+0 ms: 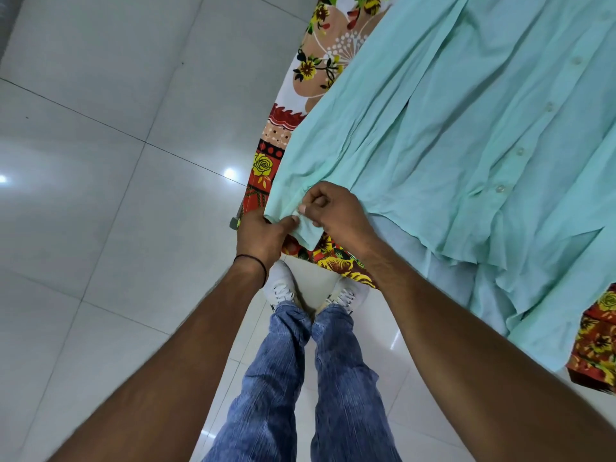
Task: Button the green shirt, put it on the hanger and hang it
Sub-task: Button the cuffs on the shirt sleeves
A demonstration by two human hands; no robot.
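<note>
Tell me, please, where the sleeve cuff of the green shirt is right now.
In the head view, the cuff sits centre frame at the bed's near edge, pinched between the left hand and right hand.

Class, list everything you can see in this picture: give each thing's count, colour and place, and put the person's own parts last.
shirt: one, pale green, spread on the floral cloth, upper right; the corner at the bed edge is in both hands
shirt buttons: at least four, pale, in a row down the front, right side
floral cloth: one, red, yellow and white, under the shirt
floor tiles: white, glossy, left and below
shoes: two, white, bottom centre
jeans: blue, below the shoes
wristband: one, black, left wrist
left hand: pinching the shirt edge
right hand: pinching the same edge
</note>
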